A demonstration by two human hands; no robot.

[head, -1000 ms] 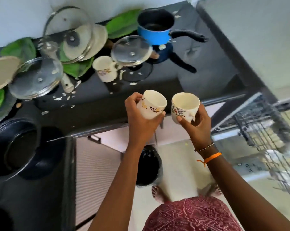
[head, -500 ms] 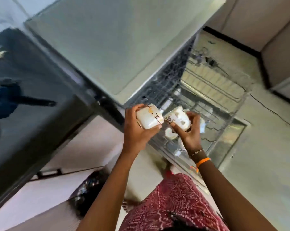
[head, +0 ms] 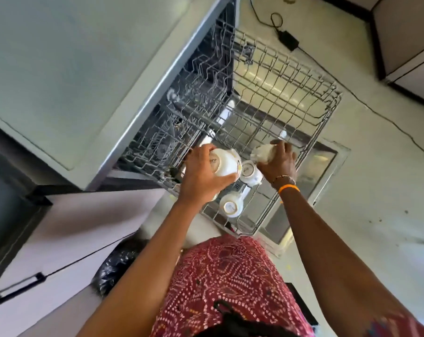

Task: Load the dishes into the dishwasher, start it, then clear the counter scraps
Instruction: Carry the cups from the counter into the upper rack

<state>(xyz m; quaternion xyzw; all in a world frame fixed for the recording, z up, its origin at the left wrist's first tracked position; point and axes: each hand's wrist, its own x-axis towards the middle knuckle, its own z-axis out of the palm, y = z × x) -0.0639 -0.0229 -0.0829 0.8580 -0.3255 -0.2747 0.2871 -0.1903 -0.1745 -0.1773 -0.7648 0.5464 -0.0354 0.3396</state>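
Dishwasher [head: 104, 76] stands open at the left of the view, with its wire upper rack [head: 274, 98] pulled out over the lowered door [head: 325, 164].

1. Left: a bench [head: 1, 186] edge shows dark at the far left margin, with pale cabinet fronts [head: 67, 237] below it and a black bag [head: 118, 263] on the floor beside them.

2. My left hand [head: 201, 181] holds a white cup [head: 224, 162] above the near left part of the rack. My fingers [head: 201, 152] are curled round the cup's side, thumb on the near side. The cup is tipped over, its base ring with printed lettering turned toward me.

3. Centre: two more white cups rest upside down in the rack. One inverted cup [head: 250, 172] sits between my two hands, just beside the cup in my left hand. A second inverted cup [head: 231, 205] sits nearer the rack's near edge, close to the first.

4. My right hand [head: 279, 161] grips another white cup [head: 263, 153] near the right side of the rack, fingers wrapped over it. This cup is blurred; I cannot tell its exact tilt or whether it touches the wires. An orange band [head: 289, 188] and a beaded bracelet sit on that wrist.

5. Right: a black adapter with cable [head: 287, 40] lies on the floor beyond the rack's far edge.
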